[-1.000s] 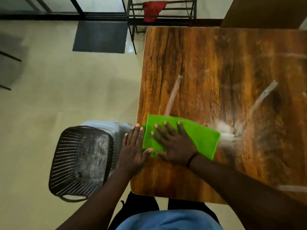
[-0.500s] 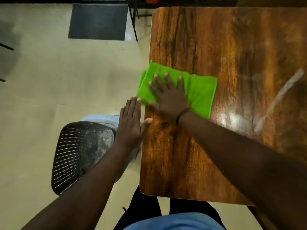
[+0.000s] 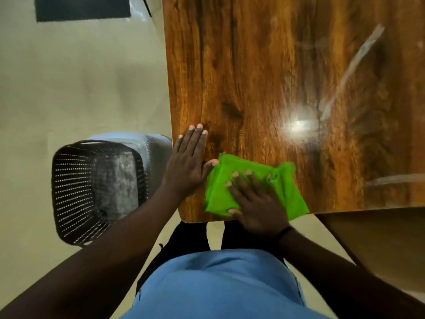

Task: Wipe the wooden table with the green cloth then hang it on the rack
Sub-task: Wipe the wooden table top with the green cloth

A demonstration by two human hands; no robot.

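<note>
flat palm on the green cloth at the table's near corner

the right hand (image 3: 255,203) lies palm down on the green cloth (image 3: 264,180), fingers spread and stretched out flat, pressing on the fabric rather than gripping it. its heel reaches over the table's near edge, and a dark band circles the wrist. the cloth is folded and bunched, lying on the wooden table (image 3: 287,77) at the near left corner, with its lower right part hanging just past the near edge; its outline is blurred. the left hand (image 3: 187,164) rests flat and open on the table's left edge, fingers together and pointing away from the body, holding nothing; its thumb tip touches the cloth's upper left corner. the tabletop is glossy, with a bright glare spot and pale streaks to the right. on the pale floor just left of the table stands a dark perforated basket (image 3: 92,189), near the left forearm. a dark mat (image 3: 82,8) lies on the floor at the top left. below the arms show a blue shirt (image 3: 218,284) and dark trousers.
</note>
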